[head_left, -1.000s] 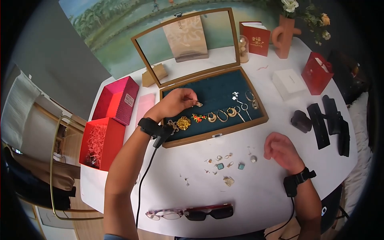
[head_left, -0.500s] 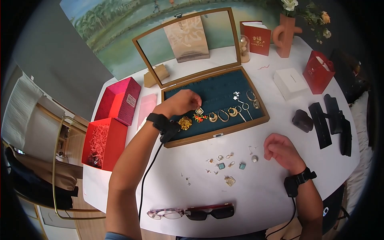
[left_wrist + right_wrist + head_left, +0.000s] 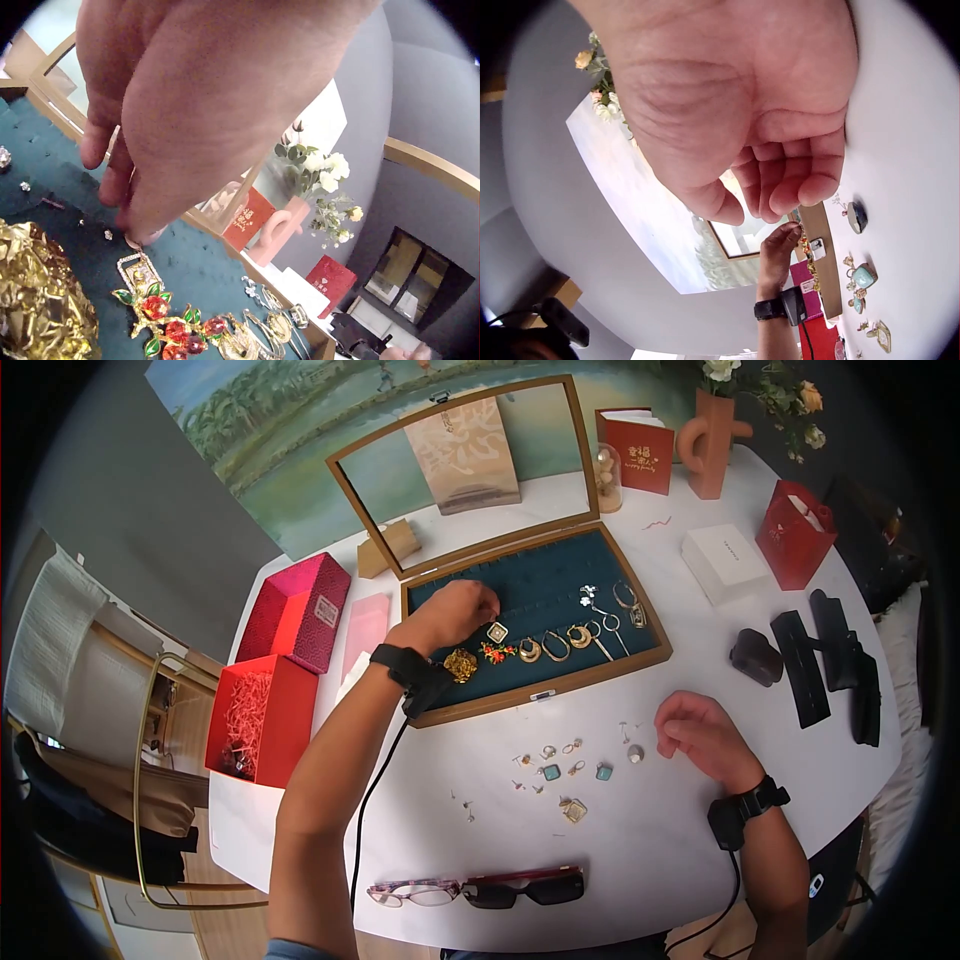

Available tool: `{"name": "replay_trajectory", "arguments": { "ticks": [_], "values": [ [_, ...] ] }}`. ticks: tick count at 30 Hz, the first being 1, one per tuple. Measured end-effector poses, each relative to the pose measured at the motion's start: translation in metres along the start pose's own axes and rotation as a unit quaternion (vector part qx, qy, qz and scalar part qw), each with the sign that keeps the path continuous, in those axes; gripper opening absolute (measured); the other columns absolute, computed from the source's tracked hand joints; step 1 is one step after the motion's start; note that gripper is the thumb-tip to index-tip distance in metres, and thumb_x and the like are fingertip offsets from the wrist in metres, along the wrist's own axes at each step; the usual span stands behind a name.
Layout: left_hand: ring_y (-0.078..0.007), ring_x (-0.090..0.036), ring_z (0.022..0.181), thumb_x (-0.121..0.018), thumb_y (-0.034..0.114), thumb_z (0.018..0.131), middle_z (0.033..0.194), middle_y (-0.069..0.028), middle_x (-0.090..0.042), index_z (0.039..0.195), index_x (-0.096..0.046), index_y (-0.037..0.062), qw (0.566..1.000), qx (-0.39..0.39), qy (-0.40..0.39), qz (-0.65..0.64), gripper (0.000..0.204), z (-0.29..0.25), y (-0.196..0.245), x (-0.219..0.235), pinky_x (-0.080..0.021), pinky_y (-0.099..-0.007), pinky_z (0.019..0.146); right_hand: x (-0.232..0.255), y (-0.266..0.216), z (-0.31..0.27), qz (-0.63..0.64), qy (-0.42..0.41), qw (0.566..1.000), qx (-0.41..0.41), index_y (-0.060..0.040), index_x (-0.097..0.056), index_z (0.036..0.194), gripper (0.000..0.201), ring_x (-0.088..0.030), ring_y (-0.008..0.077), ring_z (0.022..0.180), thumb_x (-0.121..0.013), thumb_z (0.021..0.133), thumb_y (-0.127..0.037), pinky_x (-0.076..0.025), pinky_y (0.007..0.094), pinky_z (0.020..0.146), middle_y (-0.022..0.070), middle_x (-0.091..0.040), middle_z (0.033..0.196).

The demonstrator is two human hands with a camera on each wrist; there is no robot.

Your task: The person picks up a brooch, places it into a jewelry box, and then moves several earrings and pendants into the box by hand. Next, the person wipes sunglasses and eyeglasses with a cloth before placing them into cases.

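Note:
A wooden jewelry case [image 3: 540, 703] with a dark teal lining stands with its glass lid raised. Over its left part, my left hand [image 3: 455, 612] pinches the top of a square, rhinestone-edged earring [image 3: 139, 274]. That earring hangs just above a red-and-green jewelled brooch [image 3: 176, 326] on the lining. Beside the brooch lies a crumpled-looking gold ornament [image 3: 41, 292]. To the right, a row of gold hoop earrings [image 3: 556, 648] follows. My right hand [image 3: 708, 740] rests on the white table with loosely curled fingers, holding nothing, next to a round grey-white piece [image 3: 635, 754].
Several small earrings and studs lie in front of the case, among them a turquoise one [image 3: 552, 772]. Eyeglasses [image 3: 415, 895] and sunglasses [image 3: 525, 889] lie at the front edge. Red boxes [image 3: 285, 720] stand left; a white box [image 3: 722, 565] and dark cases [image 3: 800, 670] lie right.
My left hand has shifted slightly right, bringing the square earring down close above the red-and-green brooch. The right hand has stayed in place.

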State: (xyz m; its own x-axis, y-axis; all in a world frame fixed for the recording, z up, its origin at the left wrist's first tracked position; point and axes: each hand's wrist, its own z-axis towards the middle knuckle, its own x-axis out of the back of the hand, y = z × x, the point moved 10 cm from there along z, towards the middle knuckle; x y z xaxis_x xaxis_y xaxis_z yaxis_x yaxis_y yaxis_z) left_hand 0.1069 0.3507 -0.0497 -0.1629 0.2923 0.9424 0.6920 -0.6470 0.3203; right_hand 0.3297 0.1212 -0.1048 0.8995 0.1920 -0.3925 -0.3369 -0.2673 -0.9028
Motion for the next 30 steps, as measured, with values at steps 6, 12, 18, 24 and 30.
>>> {"name": "replay_trajectory", "arguments": {
  "ticks": [6,12,18,24,30],
  "values": [
    [-0.0314,-0.067,0.092,-0.064,0.007,0.088,0.097,-0.0151,-0.070,0.099,-0.070,0.0013,0.998,-0.039,0.035,0.018,0.013,-0.007,0.014,0.004,-0.053,-0.0366,0.083,-0.002,-0.002,-0.001,0.002,-0.002,1.000,0.005,-0.0031,-0.062,0.098,0.007,-0.060,0.0112,0.072,-0.058,0.093,-0.005,-0.048,0.0239,0.068,0.0038,-0.062,0.081],
    [-0.0298,-0.068,0.093,-0.064,0.005,0.088,0.099,-0.0154,-0.070,0.105,-0.067,0.0017,0.993,-0.026,0.109,-0.024,0.018,-0.037,0.022,0.035,-0.053,-0.0360,0.081,-0.002,-0.004,-0.002,-0.034,0.014,0.999,0.004,-0.0029,-0.062,0.098,0.007,-0.059,0.0117,0.072,-0.057,0.093,-0.004,-0.049,0.0248,0.069,0.0038,-0.061,0.080],
    [-0.0275,-0.067,0.088,-0.066,0.003,0.086,0.096,-0.0127,-0.068,0.106,-0.064,0.0012,0.995,-0.040,-0.075,-0.052,0.021,-0.141,0.072,-0.001,-0.053,-0.0347,0.081,-0.002,-0.002,0.000,-0.023,0.018,1.000,0.003,-0.0030,-0.061,0.096,0.006,-0.058,0.0121,0.071,-0.056,0.092,-0.005,-0.048,0.0258,0.069,0.0026,-0.058,0.079],
    [-0.0293,-0.064,0.095,-0.069,0.005,0.083,0.098,-0.0102,-0.066,0.101,-0.064,0.0038,0.994,-0.010,-0.088,-0.055,0.019,-0.221,0.084,-0.046,-0.052,-0.0380,0.085,-0.001,0.000,0.000,-0.038,0.015,0.999,0.006,-0.0032,-0.060,0.096,0.005,-0.057,0.0121,0.070,-0.057,0.093,-0.006,-0.048,0.0261,0.067,0.0026,-0.058,0.078],
    [-0.0297,-0.063,0.089,-0.068,0.007,0.084,0.091,-0.0101,-0.064,0.095,-0.065,0.0041,0.999,-0.019,-0.008,-0.026,0.012,-0.230,0.087,-0.050,-0.052,-0.0395,0.081,-0.002,-0.001,0.001,-0.036,0.006,0.999,0.023,-0.0035,-0.060,0.095,0.005,-0.057,0.0120,0.070,-0.057,0.093,-0.007,-0.047,0.0259,0.067,0.0021,-0.058,0.078]
  ]
}}
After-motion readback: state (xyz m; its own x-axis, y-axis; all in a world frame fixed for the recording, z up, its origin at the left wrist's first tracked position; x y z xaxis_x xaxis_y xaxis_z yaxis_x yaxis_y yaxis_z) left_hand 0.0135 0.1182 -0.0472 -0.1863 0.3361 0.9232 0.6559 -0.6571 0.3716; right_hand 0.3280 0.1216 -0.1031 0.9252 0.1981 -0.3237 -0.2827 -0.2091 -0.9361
